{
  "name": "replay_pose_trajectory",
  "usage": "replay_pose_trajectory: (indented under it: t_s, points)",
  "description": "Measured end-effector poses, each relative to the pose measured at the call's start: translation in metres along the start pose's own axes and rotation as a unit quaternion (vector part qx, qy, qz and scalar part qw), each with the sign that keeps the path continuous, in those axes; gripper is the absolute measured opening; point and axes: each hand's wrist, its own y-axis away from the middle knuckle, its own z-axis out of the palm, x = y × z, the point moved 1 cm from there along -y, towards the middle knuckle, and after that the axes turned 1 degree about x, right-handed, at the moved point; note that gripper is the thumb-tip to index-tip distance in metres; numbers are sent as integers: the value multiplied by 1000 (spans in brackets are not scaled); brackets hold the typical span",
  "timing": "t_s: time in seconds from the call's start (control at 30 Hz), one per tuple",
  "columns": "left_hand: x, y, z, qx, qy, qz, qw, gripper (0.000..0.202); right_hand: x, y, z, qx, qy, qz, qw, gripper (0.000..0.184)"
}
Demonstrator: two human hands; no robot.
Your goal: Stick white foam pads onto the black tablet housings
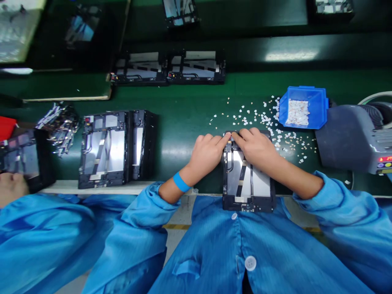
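Note:
A black tablet frame [248, 185] with silver inner panels lies at the near edge of the green belt, overhanging toward my blue coat. My left hand [207, 153] rests at its top left corner, fingers curled and pinched at the top edge. My right hand [256, 148] lies over the upper part of the frame, fingertips pressed at the same spot beside the left fingertips. What sits under the fingertips is too small to make out. A blue band circles my left wrist.
A blue bin [304, 107] of small white pieces stands at the right, with several loose white pieces [260, 118] scattered on the belt. A grey machine [355, 139] sits far right. More frames [114, 149] lie left, and two [170, 67] farther back. A co-worker's blue sleeve [45, 237] is at left.

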Motion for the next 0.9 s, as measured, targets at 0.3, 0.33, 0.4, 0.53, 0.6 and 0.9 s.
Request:
replay_pose_trajectory:
  t_s: [0.3, 0.33, 0.4, 0.53, 0.6, 0.9]
  points:
    - [2, 46, -5, -54, 335, -197, 920, 56, 34, 82, -37, 94, -80, 166, 978, 41]
    - [8, 53, -6, -85, 362, -203, 906, 55, 32, 97, -35, 81, -91, 199, 972, 40]
    - [25, 64, -10, -127, 391, -183, 893, 50, 23, 120, -27, 7, -121, 227, 966, 42]
    - [62, 74, -14, -87, 388, -166, 903, 53, -5, 136, -18, -70, -189, 235, 951, 44]
    - [71, 77, -14, -44, 401, -188, 895, 61, -18, 133, -24, -37, -233, 230, 944, 43]
    - [-119, 123, -102, 147, 419, -417, 793, 62, 34, -48, -34, 15, -524, 233, 819, 37]
